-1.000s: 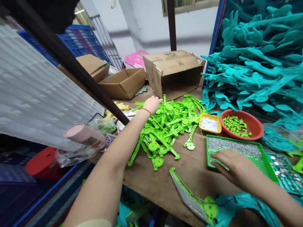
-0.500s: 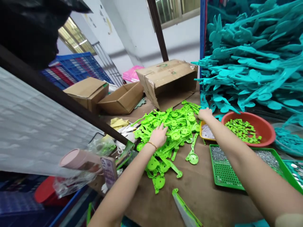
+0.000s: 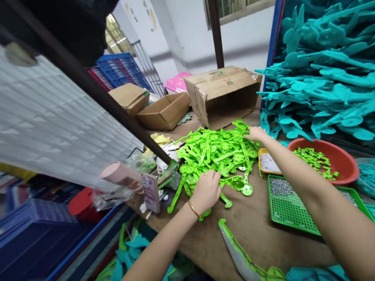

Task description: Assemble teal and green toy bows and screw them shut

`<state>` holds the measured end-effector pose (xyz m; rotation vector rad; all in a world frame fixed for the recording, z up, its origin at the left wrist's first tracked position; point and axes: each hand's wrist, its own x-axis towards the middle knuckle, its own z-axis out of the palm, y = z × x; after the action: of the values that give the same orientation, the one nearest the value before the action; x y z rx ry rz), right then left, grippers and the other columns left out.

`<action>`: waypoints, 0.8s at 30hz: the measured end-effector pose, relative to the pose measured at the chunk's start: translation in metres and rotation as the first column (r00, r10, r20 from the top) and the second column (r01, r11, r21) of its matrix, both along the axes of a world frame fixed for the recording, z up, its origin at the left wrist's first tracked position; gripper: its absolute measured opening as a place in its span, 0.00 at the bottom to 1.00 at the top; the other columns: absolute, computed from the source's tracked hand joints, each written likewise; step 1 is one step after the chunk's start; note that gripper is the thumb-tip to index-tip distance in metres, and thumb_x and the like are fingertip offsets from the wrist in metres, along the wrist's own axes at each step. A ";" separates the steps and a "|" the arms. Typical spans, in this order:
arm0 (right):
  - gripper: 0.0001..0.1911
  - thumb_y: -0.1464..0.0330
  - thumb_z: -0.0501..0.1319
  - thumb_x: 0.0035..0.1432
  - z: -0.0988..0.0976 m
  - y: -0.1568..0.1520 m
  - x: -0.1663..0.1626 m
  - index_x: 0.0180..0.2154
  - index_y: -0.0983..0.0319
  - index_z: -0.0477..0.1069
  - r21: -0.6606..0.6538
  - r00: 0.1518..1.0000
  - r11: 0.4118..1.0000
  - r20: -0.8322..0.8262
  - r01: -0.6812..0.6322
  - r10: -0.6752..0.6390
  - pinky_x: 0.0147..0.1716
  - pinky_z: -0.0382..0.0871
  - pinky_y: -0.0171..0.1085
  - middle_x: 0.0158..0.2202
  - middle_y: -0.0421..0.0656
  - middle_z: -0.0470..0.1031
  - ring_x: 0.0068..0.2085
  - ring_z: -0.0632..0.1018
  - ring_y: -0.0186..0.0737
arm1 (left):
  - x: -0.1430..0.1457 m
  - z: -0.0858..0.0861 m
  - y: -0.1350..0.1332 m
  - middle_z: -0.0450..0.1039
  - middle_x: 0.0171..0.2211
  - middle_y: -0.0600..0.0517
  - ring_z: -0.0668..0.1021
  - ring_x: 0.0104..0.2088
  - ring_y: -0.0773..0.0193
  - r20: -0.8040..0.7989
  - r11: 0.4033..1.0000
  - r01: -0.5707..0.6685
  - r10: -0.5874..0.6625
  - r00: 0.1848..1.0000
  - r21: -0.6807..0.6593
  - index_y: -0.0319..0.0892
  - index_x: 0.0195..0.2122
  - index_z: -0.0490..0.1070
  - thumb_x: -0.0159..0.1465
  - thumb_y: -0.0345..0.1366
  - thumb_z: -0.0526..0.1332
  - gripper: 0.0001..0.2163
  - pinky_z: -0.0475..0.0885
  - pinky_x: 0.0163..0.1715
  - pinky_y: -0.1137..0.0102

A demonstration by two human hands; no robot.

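A heap of bright green flat plastic parts (image 3: 216, 146), each a long arm with a round disc end, lies on the brown tabletop. My left hand (image 3: 206, 192), with a bracelet at the wrist, is closed at the heap's near edge. A green plastic part (image 3: 234, 182) sticks out to the right from under its fingers. At the heap's far right edge, my right hand (image 3: 256, 134) has its fingers bent together against the parts; what they grip is hidden. Nearer to me lies a long green-edged piece with a greyish face (image 3: 238, 249).
On the right stand a yellow tray (image 3: 268, 163), a red bowl of small green pieces (image 3: 345, 164) and a green tray of metal bits (image 3: 295, 210). Teal parts (image 3: 328, 78) are stacked behind. An open cardboard box (image 3: 222, 84) lies beyond the heap. A phone (image 3: 150, 193) stands at left.
My left hand has come nearer and its fingers have closed at the heap's near edge. Green parts there have shifted. The view has turned left; my right hand stays at the far right edge.
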<state>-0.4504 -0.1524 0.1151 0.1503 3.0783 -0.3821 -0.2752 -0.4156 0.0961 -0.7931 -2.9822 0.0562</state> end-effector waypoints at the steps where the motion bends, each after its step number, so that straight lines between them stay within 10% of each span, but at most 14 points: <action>1: 0.27 0.59 0.53 0.65 0.010 -0.007 0.015 0.58 0.70 0.64 -0.014 0.999 1.000 -0.038 -0.017 0.017 0.56 0.60 0.52 0.59 0.62 0.65 0.60 0.65 0.59 | 0.005 0.002 0.001 0.72 0.41 0.43 0.73 0.43 0.52 -0.017 1.000 0.007 -0.007 1.000 -0.007 0.46 0.45 0.71 0.63 0.31 0.52 0.13 0.68 0.45 0.59; 5: 0.26 0.57 0.41 0.70 0.031 -0.036 0.121 0.53 0.62 0.70 -0.160 0.961 0.947 -0.047 -0.277 0.273 0.49 0.67 0.36 0.50 0.46 0.75 0.49 0.75 0.38 | 0.033 0.010 0.004 0.73 0.42 0.44 0.73 0.43 0.54 -0.050 0.994 0.105 -0.104 0.993 0.003 0.49 0.48 0.72 0.68 0.32 0.47 0.16 0.67 0.45 0.60; 7: 0.27 0.54 0.44 0.68 0.025 -0.042 0.189 0.47 0.62 0.74 -0.464 0.806 0.732 0.061 -0.499 0.588 0.43 0.71 0.36 0.42 0.44 0.79 0.41 0.77 0.38 | 0.050 0.008 0.005 0.74 0.40 0.45 0.74 0.42 0.55 -0.088 0.976 0.211 -0.206 0.975 0.050 0.49 0.50 0.71 0.69 0.33 0.46 0.17 0.67 0.44 0.60; 9: 0.23 0.53 0.50 0.66 0.013 -0.039 0.249 0.50 0.60 0.73 -0.572 0.791 0.643 -0.018 -0.509 0.611 0.47 0.72 0.40 0.45 0.45 0.77 0.45 0.78 0.40 | 0.065 0.000 0.009 0.75 0.38 0.45 0.74 0.41 0.56 -0.187 0.938 0.330 -0.308 0.933 0.103 0.48 0.51 0.71 0.70 0.33 0.47 0.16 0.67 0.44 0.61; 17: 0.21 0.60 0.56 0.63 -0.021 -0.012 0.357 0.54 0.64 0.69 -0.221 0.828 0.809 -0.297 -0.544 0.476 0.46 0.74 0.44 0.50 0.54 0.71 0.50 0.76 0.48 | 0.119 -0.044 0.031 0.77 0.38 0.47 0.77 0.41 0.61 -0.546 0.795 0.545 -0.341 0.765 0.266 0.40 0.49 0.72 0.68 0.28 0.52 0.12 0.67 0.48 0.64; 21: 0.21 0.60 0.57 0.63 -0.031 0.001 0.386 0.53 0.64 0.70 -0.102 0.860 0.892 -0.332 -0.440 0.387 0.43 0.74 0.41 0.49 0.53 0.73 0.47 0.77 0.47 | 0.136 -0.065 0.002 0.74 0.48 0.44 0.74 0.52 0.55 -0.504 0.802 0.237 0.090 0.859 0.549 0.43 0.51 0.71 0.65 0.32 0.59 0.13 0.63 0.56 0.59; 24: 0.20 0.61 0.57 0.63 -0.047 0.000 0.406 0.53 0.64 0.71 -0.045 0.899 0.934 -0.290 -0.355 0.328 0.39 0.75 0.39 0.48 0.52 0.73 0.42 0.78 0.44 | 0.137 -0.084 -0.022 0.77 0.39 0.45 0.79 0.38 0.60 0.003 0.601 -0.258 0.391 0.920 0.757 0.39 0.42 0.75 0.64 0.37 0.58 0.10 0.72 0.43 0.66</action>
<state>-0.0448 -0.1523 0.0683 -0.4861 3.2508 -0.5739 -0.1386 -0.4380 0.0116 -0.1124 -2.5439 -0.9811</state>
